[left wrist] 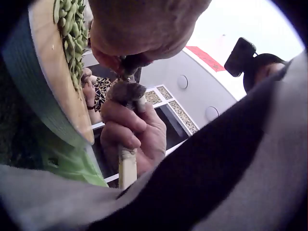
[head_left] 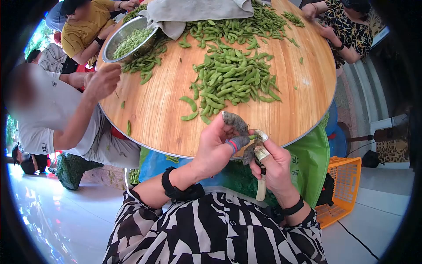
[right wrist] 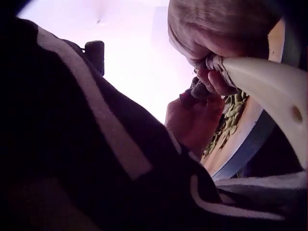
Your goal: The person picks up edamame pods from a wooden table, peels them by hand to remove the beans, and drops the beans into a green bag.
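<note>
In the head view my left hand (head_left: pixel 211 149) is held just in front of the table edge, its thumb and forefinger wrapped in grey cloth covers. It pinches a green soybean pod (head_left: pixel 252 137), mostly hidden by the fingers. Close against it, my right hand (head_left: pixel 277 169) grips a tool by its cream-white handle (head_left: pixel 261 189), which points down toward my lap; the working end is hidden. Wrappings also cover fingers of the right hand. The handle (right wrist: pixel 269 79) shows a hole near its end in the right wrist view. Beyond the hands lies a heap of pods (head_left: pixel 233 77).
A metal colander (head_left: pixel 151 42) of shelled beans stands at the back left of the round wooden table (head_left: pixel 162 110). Grey cloth (head_left: pixel 198 11) covers part of another pod pile. People sit left and right. An orange crate (head_left: pixel 345 187) stands at my right, beside a green bag (head_left: pixel 310 163).
</note>
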{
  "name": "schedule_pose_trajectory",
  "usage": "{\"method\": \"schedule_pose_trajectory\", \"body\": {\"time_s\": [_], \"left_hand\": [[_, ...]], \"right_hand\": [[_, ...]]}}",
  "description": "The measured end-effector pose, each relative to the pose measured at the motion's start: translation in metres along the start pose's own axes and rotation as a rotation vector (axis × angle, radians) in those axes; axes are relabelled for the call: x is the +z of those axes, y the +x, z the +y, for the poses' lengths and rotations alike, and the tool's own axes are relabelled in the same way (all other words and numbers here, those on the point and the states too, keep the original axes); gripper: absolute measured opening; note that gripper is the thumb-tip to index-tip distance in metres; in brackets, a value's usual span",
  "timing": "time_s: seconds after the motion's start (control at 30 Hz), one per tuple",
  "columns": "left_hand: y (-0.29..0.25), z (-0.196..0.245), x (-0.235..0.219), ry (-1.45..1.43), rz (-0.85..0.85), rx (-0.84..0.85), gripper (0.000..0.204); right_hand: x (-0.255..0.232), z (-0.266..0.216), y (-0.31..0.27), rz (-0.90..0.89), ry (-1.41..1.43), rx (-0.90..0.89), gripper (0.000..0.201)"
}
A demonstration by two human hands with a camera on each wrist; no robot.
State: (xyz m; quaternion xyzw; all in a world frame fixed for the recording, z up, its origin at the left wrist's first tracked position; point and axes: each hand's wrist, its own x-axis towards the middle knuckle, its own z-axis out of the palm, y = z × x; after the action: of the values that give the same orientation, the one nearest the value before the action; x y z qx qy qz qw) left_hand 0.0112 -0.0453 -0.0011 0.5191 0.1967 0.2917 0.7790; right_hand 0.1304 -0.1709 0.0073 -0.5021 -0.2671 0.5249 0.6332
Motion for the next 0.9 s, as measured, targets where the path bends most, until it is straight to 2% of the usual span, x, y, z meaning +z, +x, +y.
{"method": "schedule_pose_trajectory", "body": {"time_s": [0.03, 0.1, 0.13, 0.2, 0.23, 0.3, 0.33, 0.4, 0.43, 0.5, 0.63, 0.7, 0.73, 0.8, 0.83, 0.9], "left_hand": [[0.001, 0.001, -0.003, -0.002, 0.001, 0.002, 0.030], [0.008, 0.001, -0.015, -0.219, -0.058, -0.227, 0.030], [0.012, -0.005, -0.022, -0.220, -0.058, -0.226, 0.030], [0.018, -0.011, -0.032, -0.733, -0.406, -0.437, 0.028], [0.015, -0.009, -0.028, -0.731, -0.405, -0.434, 0.028], [0.007, -0.001, -0.014, 0.003, -0.082, -0.151, 0.029], [0.007, 0.001, -0.014, 0.004, -0.083, -0.156, 0.029], [0.008, 0.006, -0.017, 0.929, -0.243, 0.599, 0.033], [0.005, 0.006, -0.016, 0.932, -0.243, 0.594, 0.033], [0.001, 0.006, -0.014, 1.168, -0.210, 0.676, 0.037], [0.002, 0.005, -0.015, 1.142, -0.208, 0.684, 0.032], [0.005, 0.008, -0.015, 0.882, -0.228, 0.467, 0.022], [0.004, 0.005, -0.013, 0.885, -0.226, 0.467, 0.022], [0.002, -0.001, -0.007, 0.623, -0.090, 0.295, 0.013], [0.003, 0.002, -0.007, 0.625, -0.092, 0.295, 0.013], [0.006, 0.010, -0.006, 0.219, -0.036, -0.226, 0.009]], "right_hand": [[0.001, 0.000, 0.000, -0.001, -0.002, 0.000, 0.039], [0.001, 0.002, 0.000, -0.008, 0.095, 0.001, 0.039], [0.000, 0.000, 0.000, -0.008, 0.093, 0.001, 0.039], [-0.002, -0.004, -0.001, -0.096, 0.213, 0.070, 0.038], [-0.004, -0.004, 0.000, -0.100, 0.213, 0.069, 0.038], [-0.009, 0.000, 0.000, -0.090, 0.373, 0.184, 0.040], [-0.010, 0.001, -0.001, -0.086, 0.376, 0.186, 0.040], [-0.011, 0.003, -0.001, -0.072, 0.490, 0.221, 0.042], [-0.012, 0.006, -0.001, -0.074, 0.494, 0.223, 0.042], [-0.016, 0.010, 0.001, -0.114, 0.681, 0.256, 0.044], [-0.018, 0.016, 0.000, -0.138, 0.648, 0.239, 0.043], [-0.013, 0.014, -0.002, -0.058, 0.572, 0.231, 0.041], [-0.011, 0.013, -0.003, -0.062, 0.573, 0.232, 0.041], [-0.008, 0.009, -0.003, 0.006, 0.436, 0.176, 0.039], [-0.008, 0.008, -0.003, 0.006, 0.438, 0.174, 0.039], [-0.010, 0.005, -0.003, -0.007, 0.324, 0.104, 0.038]]}}
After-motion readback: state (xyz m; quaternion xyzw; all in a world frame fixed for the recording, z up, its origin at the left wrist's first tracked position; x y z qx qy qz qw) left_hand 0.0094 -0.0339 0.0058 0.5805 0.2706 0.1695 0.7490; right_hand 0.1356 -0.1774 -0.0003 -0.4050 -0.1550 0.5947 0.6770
